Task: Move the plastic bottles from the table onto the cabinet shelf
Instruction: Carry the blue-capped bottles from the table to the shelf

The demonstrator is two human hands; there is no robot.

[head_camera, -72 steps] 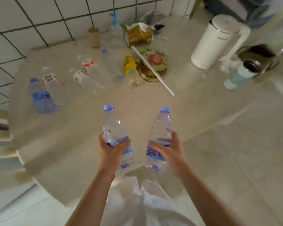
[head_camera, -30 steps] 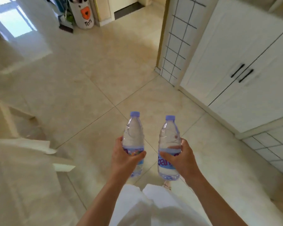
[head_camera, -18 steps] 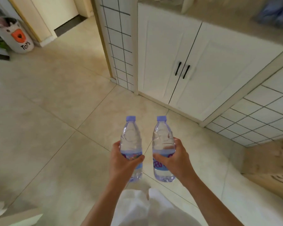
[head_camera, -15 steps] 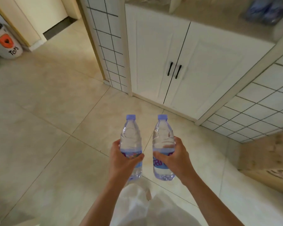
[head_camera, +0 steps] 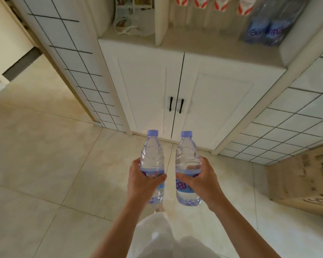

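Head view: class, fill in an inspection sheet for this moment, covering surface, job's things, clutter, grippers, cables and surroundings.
Surface: shelf above shut white doors, bare strip at its front.
Job's things: two upright, capped, blue-labelled bottles, left bottle and right bottle, held apart over the floor; red-labelled bottles and blue bottles already on the shelf.
Clutter: papers in the left bay.
Grippers: left hand grips the left bottle; right hand grips the right one.
Cables: white cord coiled in the left bay.
Surroundings: tiled floor, tiled walls, cardboard box at right.
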